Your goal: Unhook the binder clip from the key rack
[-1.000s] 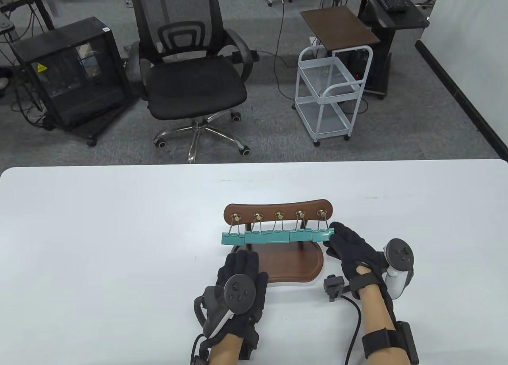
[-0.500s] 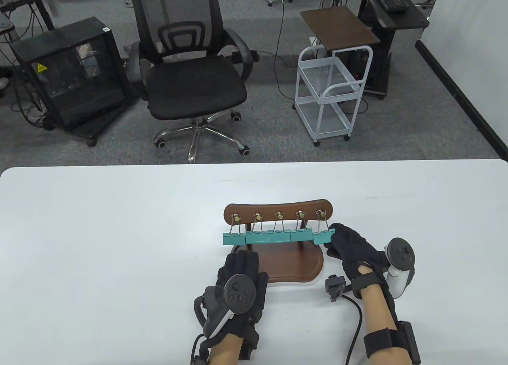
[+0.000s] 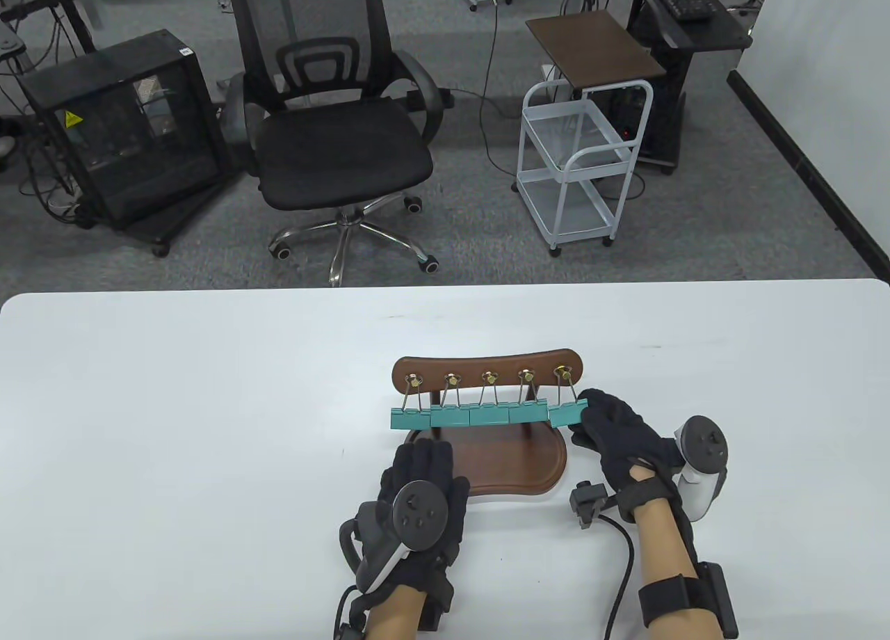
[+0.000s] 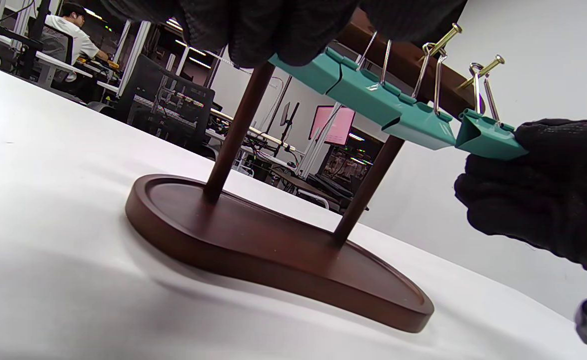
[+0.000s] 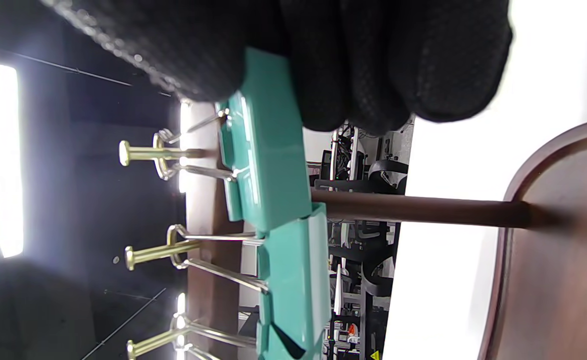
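Teal metal binder clip (image 3: pixel 568 413) with silver wire loops hangs on the rightmost brass peg of the dark brown wooden key rack (image 3: pixel 487 373), pinched by the right hand (image 3: pixel 621 437). Four matching clips (image 3: pixel 469 416) hang leftward. The left hand (image 3: pixel 421 488) rests flat, fingers spread, on the rack's base.

The table (image 3: pixel 208 403) is evenly, brightly lit; soft shadows are cast beneath the hands. In the right wrist view, glare is seen at 9 o'clock, and the near glove is blurred.

Black knit gloves cover both hands (image 3: pixel 417 483), grey-and-white trackers strapped on, forearms bare.
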### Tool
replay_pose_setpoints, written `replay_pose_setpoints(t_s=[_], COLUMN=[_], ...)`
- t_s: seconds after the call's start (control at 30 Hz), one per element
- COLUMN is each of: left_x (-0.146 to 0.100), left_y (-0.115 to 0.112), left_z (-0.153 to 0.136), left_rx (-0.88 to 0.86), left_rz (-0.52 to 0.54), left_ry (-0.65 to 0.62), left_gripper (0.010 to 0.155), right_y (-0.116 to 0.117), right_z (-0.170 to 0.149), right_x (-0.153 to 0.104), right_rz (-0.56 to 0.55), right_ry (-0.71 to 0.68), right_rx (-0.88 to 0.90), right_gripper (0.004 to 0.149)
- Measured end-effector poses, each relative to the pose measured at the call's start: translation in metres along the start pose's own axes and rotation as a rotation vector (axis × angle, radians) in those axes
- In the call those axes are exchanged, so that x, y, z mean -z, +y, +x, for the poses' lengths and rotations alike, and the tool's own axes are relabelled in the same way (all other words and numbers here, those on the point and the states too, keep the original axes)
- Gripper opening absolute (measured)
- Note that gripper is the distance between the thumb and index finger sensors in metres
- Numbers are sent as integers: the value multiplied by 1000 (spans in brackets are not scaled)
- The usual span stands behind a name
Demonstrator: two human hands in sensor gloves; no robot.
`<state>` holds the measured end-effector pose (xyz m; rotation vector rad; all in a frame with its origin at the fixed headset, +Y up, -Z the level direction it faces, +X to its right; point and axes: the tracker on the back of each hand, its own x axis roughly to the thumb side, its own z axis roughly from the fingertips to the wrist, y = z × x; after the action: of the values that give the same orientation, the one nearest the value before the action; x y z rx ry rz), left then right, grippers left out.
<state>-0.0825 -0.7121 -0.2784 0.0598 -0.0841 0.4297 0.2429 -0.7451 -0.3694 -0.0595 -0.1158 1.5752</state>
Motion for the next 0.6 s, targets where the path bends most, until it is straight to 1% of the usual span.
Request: replay_pose_setpoints(t_s=[0.5, 0.6], left_x=[0, 0], left_y=[0, 1], left_z=[0, 0], left_rx=[0, 0], left_rz=[1, 2], left_ry=[3, 2], left_gripper=[62, 62], right_y=[-1, -3], right_z=[1, 1], right_x=[0, 0], right_rz=[8, 34], right_ry=[-19, -25], right_rx=[51, 59], right_gripper=[48, 47])
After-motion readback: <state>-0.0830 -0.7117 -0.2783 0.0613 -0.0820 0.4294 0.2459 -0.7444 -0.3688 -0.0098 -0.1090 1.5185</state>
